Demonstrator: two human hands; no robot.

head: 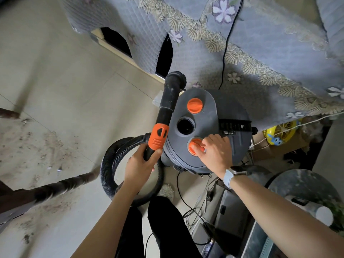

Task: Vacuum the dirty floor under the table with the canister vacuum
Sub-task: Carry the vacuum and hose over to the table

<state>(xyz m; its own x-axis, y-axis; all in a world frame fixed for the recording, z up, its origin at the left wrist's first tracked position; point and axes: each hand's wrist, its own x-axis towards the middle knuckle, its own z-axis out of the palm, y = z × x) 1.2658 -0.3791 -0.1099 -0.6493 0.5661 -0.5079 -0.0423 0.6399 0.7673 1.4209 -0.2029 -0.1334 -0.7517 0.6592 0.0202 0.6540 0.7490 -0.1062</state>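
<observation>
**dustbunny_42:** ok what are the fingers actually doing here?

**vac_nerd:** right hand [214, 149] has its fingers curled onto the nearer orange knob [195, 147] on top of the canister vacuum [208, 127], looks like a pinch on the rim. left hand [142, 162] is wrapped around the black wand [168, 101] just below its orange collar [158, 136], right beside the canister's left side.

**dustbunny_42:** and everything else around the canister?

**vac_nerd:** second orange knob [194, 105] sits on the far end of the lid, open round port [186, 125] between the two. ribbed hose [111, 164] loops on the floor at its near left. dirt patch [37, 146] well off to the left on the tiles. floral cloth [260, 53] hangs just behind it, with a black cord [226, 53] trailing down over it.
</observation>
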